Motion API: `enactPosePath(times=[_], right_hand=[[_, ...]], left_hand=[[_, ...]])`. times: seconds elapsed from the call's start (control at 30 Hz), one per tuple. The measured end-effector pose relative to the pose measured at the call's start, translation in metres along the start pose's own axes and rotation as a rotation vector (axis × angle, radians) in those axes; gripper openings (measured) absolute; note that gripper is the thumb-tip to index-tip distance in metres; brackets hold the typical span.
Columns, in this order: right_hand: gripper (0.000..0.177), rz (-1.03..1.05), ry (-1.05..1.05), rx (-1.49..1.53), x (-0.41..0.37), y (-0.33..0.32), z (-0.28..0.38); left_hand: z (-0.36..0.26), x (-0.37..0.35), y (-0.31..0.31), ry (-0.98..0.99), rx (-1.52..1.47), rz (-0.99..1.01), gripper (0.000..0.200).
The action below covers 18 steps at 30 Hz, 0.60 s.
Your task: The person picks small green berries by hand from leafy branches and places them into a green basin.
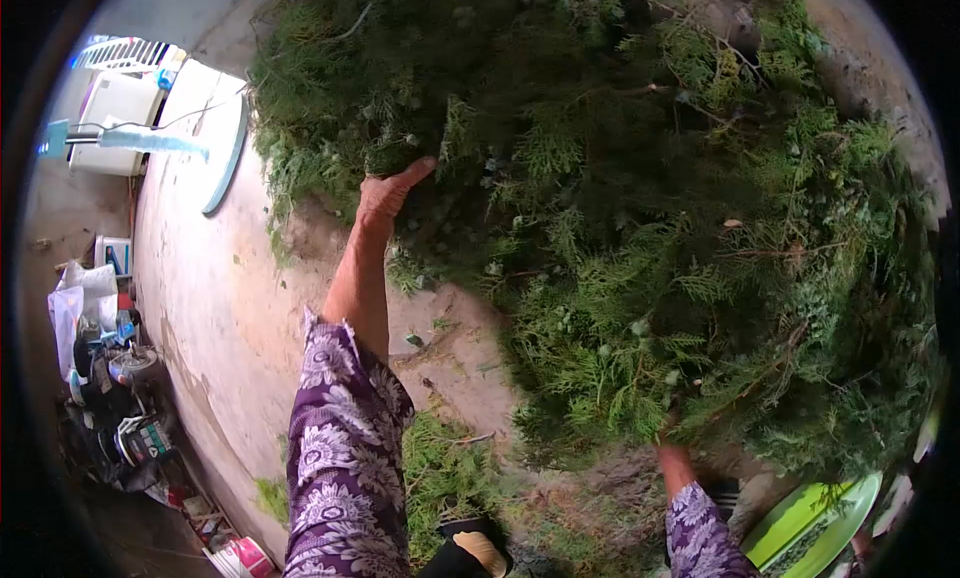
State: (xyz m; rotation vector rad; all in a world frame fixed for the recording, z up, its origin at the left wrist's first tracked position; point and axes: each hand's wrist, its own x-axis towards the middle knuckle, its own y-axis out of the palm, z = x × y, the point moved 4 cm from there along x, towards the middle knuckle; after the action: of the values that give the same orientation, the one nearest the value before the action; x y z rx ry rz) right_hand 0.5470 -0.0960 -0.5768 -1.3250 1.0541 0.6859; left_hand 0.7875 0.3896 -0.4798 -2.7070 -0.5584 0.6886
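A big heap of green cypress-like branches (640, 208) covers the concrete floor ahead of me. My left hand (388, 193) reaches into the left edge of the heap, its fingers buried among the sprigs. Only the wrist of my right hand (672, 462) shows, low on the right. The rest of that hand is hidden under the foliage. Both arms wear purple flowered sleeves (340, 448).
A green tray (815, 523) lies at the bottom right. Loose sprigs (445, 468) lie by my foot (478, 550). White plastic crates (120, 118) and a board (225, 143) stand far left. Cluttered tools and bags (105, 378) line the left edge.
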Motion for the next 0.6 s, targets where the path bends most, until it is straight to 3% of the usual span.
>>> enactPosePath(times=[0.03,0.07,0.1,0.17,0.23,0.3,0.33,0.37,0.47,0.53,0.6], right_hand=[[0.046,0.005,0.003,0.006,0.0,0.002,-0.002],[0.046,0.01,0.003,0.012,-0.001,0.003,-0.003],[0.046,0.009,0.001,0.014,0.0,0.002,-0.003],[0.046,0.005,0.002,0.009,0.0,-0.003,-0.008],[0.046,0.003,0.005,0.012,0.0,-0.005,-0.013],[0.047,0.005,0.004,0.029,-0.002,-0.005,-0.016],[0.047,0.004,0.002,0.039,-0.003,-0.005,-0.016],[0.047,0.001,0.002,0.046,-0.003,-0.007,-0.017],[0.047,-0.006,-0.013,0.052,-0.004,-0.01,-0.016],[0.048,-0.007,-0.026,0.047,-0.005,-0.01,-0.013],[0.048,-0.006,-0.036,0.041,-0.005,-0.009,-0.011]], left_hand=[[-0.005,-0.011,0.012,-0.079,0.029,0.085,0.081],[-0.021,-0.033,0.028,0.039,0.057,0.022,0.062],[-0.011,-0.022,0.03,0.041,0.058,0.022,0.062],[0.024,0.013,0.027,0.022,0.609,-0.261,0.058],[0.034,0.018,0.036,0.002,0.574,-0.268,0.051],[0.051,0.022,0.05,0.013,0.209,-0.089,0.049],[0.027,-0.008,0.069,-0.038,0.446,-0.12,0.036],[0.01,-0.04,0.085,-0.03,0.449,-0.117,0.036],[-0.021,-0.119,0.129,0.248,0.079,0.169,0.022],[-0.016,-0.129,0.156,0.693,0.307,0.144,0.019],[-0.041,-0.161,0.177,0.617,0.278,0.275,0.015]])
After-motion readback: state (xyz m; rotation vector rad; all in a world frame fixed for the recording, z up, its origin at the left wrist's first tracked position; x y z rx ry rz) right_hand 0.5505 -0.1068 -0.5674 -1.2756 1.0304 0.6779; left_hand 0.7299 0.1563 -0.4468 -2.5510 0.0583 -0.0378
